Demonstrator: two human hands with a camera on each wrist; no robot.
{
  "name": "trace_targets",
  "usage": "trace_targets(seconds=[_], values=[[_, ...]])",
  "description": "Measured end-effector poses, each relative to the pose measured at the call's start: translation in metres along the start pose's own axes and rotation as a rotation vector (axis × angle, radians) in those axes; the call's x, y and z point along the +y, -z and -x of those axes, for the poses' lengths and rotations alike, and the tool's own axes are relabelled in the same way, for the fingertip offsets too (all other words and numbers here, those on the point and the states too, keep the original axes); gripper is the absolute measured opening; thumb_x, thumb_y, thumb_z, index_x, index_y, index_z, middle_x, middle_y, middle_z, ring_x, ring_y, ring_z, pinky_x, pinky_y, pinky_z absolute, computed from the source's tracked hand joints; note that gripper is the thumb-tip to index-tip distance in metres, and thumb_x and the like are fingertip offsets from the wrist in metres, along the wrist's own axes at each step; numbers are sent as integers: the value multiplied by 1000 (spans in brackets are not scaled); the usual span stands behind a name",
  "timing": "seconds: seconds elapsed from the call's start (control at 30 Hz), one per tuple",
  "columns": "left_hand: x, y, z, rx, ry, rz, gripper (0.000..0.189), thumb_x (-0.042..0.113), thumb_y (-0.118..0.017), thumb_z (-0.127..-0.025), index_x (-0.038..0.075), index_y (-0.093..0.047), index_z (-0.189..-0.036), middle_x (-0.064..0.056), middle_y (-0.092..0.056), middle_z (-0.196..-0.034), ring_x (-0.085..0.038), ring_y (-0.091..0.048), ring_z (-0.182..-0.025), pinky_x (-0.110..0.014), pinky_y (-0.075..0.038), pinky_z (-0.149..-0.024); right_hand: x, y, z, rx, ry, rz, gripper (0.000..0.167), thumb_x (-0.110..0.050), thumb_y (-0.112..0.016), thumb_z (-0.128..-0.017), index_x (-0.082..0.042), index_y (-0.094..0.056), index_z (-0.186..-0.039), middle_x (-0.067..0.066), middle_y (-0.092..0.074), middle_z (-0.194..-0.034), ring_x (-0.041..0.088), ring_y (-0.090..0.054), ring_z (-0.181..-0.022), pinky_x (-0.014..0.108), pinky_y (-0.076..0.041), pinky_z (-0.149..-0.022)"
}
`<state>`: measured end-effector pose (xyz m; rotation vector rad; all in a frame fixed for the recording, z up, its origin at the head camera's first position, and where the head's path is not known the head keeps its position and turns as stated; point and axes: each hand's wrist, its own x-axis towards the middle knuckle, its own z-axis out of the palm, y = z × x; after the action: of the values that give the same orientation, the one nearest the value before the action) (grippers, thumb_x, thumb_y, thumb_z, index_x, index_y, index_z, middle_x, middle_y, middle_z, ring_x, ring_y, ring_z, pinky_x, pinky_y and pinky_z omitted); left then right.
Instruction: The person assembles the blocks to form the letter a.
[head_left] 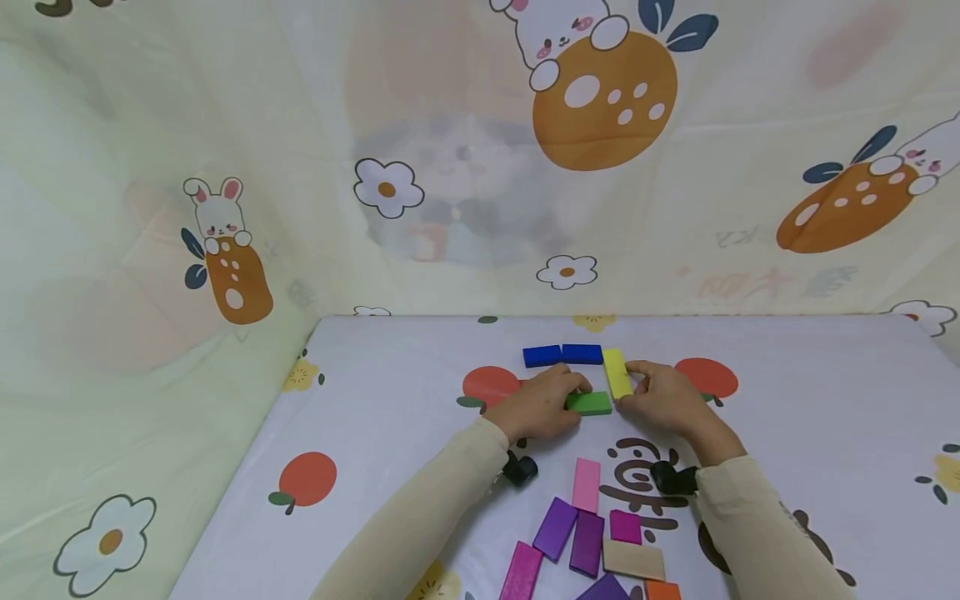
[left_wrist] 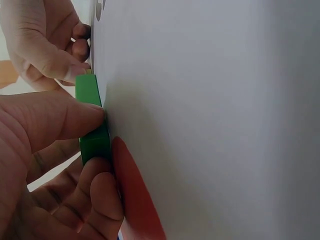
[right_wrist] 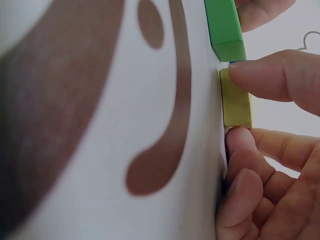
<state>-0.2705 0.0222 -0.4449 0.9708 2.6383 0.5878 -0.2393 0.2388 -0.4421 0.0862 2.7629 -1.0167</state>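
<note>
Green block (head_left: pixel 589 404) lies on the white table (head_left: pixel 390 433), long axis side to side, pinched between thumb and fingers of my left hand (head_left: pixel 546 404), the nearer one; its right end sits just beside the near end of the yellow block (head_left: pixel 617 374), which my right hand (head_left: pixel 667 400) pinches. My right wrist's view shows a slim gap between them; only the head view shows the purple blocks (head_left: pixel 587 543) nearer me.

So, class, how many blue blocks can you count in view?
2. The left blue block lies at the far side; the right blue block lies end to end with it, nearest the yellow block. Others may be hidden by the left hand.
</note>
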Motion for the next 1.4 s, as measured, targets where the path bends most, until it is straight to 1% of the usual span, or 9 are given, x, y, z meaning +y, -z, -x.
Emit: trace_targets(seconds=[0.4,0.67,1.23,1.33,1.4], values=[[5,0,-2,-7,-1,34,38,15,-71,-98,14,-67,-136,3,-55,-114,-6,-51,-99,-14,-45,-86,2,0,-1,8,37,-1,71,-18,-72,-86,7,-49,-149,9,-59,-86,22,-54,-76,34,-43,-63],[4,-2,-2,-3,-5,41,37,15,-72,-98,14,-67,-135,3,-56,-114,-5,-51,-100,-14,-45,-87,4,0,-1,10,41,-1,70,-17,-72,-87,7,-49,-149,9,-60,-85,22,-55,-76,34,-43,-62],[3,-3,-4,0,-23,43,37,13,-72,-97,13,-68,-135,3,-56,-113,-5,-51,-98,-14,-45,-85,5,1,0,13,49,-3,69,-18,-72,-88,6,-50,-149,10,-62,-89,22,-56,-78,34,-44,-63],[4,-2,-3,0,-21,47,37,13,-72,-97,13,-68,-134,3,-56,-113,-5,-51,-98,-14,-45,-85,5,2,0,3,37,-5,71,-19,-71,-88,5,-47,-151,10,-61,-89,23,-56,-78,34,-44,-64],[5,-3,-3,-1,-20,49,37,13,-72,-97,13,-68,-134,3,-56,-112,-5,-51,-98,-14,-45,-84,5,5,-2,-25,29,-14,75,-20,-72,-88,5,-43,-153,10,-60,-88,23,-55,-78,34,-44,-64]])
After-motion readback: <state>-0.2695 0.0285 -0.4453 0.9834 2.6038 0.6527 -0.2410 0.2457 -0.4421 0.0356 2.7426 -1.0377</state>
